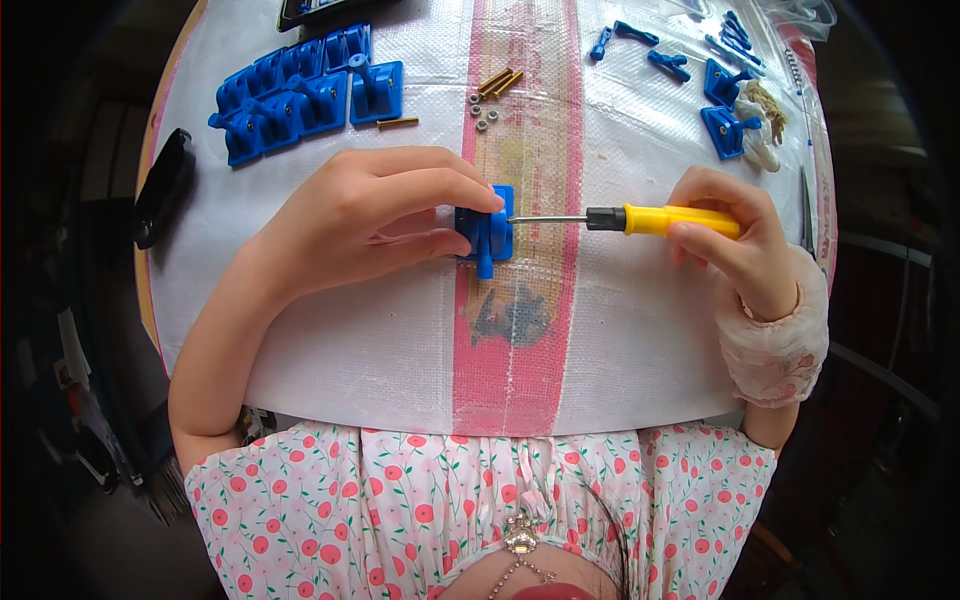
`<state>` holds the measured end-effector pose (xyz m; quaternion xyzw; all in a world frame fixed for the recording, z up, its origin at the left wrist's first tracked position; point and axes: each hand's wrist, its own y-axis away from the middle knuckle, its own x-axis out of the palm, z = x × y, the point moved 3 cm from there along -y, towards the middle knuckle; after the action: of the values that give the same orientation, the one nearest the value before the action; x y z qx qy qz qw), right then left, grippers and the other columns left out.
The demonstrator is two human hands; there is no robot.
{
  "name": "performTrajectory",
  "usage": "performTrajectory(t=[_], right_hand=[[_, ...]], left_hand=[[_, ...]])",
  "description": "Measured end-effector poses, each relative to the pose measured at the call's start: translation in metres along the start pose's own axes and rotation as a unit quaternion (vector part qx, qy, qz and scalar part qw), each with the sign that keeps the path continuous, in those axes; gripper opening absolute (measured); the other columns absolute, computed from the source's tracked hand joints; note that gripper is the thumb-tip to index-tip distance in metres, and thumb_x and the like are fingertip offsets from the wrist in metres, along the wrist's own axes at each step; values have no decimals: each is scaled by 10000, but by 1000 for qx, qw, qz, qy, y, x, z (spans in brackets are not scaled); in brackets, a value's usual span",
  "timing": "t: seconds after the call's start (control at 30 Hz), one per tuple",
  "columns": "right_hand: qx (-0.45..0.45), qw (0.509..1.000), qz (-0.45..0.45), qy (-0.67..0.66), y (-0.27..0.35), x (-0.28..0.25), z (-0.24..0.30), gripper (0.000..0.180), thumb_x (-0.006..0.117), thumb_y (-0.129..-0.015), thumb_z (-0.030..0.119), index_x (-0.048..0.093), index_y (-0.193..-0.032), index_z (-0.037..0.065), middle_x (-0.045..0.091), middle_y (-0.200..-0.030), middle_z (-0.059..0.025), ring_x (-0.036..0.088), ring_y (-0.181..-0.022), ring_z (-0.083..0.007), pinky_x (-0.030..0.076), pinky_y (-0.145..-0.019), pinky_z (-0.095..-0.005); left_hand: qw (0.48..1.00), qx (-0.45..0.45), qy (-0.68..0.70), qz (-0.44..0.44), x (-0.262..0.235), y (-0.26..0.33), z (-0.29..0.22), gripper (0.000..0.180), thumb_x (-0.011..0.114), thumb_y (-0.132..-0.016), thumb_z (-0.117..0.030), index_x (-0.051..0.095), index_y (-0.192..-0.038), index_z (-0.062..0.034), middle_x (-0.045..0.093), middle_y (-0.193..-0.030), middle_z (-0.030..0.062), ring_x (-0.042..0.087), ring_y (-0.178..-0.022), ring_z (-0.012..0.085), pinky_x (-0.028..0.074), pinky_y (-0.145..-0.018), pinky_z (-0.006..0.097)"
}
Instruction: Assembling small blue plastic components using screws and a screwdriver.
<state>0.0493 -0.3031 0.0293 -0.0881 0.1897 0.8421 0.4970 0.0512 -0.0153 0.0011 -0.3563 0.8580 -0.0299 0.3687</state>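
We pinch the blue part (498,235) mid-table with our left hand (370,205), seemingly to steady it against the yellow screwdriver (650,219) clasped in our right hand (740,228), its tip at the part's right side, brass screws (508,84) beyond, likely for easy reach.
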Motion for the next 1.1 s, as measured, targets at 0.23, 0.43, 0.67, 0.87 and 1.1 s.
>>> performTrajectory(t=[0.23, 0.43, 0.67, 0.87, 1.1], right_hand=[[128, 989, -40, -57, 4, 3, 9, 205, 716, -841, 204, 634, -928, 38, 631, -756, -45, 545, -539, -66, 411, -508, -169], [66, 995, 31, -65, 4, -1, 7, 256, 731, -822, 173, 576, -988, 56, 634, -804, -58, 561, -581, -64, 433, -533, -168], [-118, 989, 8, 88, -2, 0, 4, 198, 724, -808, 48, 593, -956, 32, 639, -851, -80, 616, -675, -105, 490, -612, -205], [-200, 965, 23, 166, -2, 6, 12, 155, 727, -793, 33, 664, -931, -1, 673, -846, -113, 638, -670, -138, 512, -627, -226], [-129, 988, 14, 87, 0, 8, 9, 64, 681, -847, 44, 675, -881, -10, 688, -756, -107, 562, -491, -71, 406, -444, -170]], left_hand=[[1000, -5, -5, 0, -1, 0, -1, 350, 771, -701, -12, 664, -1033, -48, 682, -1008, 111, 679, -912, 239, 573, -770, 298], [1000, 2, -3, -5, 0, 0, -1, 353, 772, -698, -10, 666, -1034, -47, 681, -1005, 112, 678, -909, 238, 572, -770, 297], [1000, 7, 7, -9, 0, -1, -1, 330, 767, -698, 3, 674, -1011, -42, 678, -1000, 108, 676, -905, 233, 573, -766, 293], [1000, 1, 27, -13, 2, 0, -1, 278, 762, -694, 26, 700, -955, -47, 675, -987, 99, 674, -895, 214, 578, -754, 287], [997, -21, 74, -25, 4, 0, 4, 277, 776, -675, 42, 725, -931, -48, 677, -964, 88, 674, -888, 195, 586, -756, 284]])
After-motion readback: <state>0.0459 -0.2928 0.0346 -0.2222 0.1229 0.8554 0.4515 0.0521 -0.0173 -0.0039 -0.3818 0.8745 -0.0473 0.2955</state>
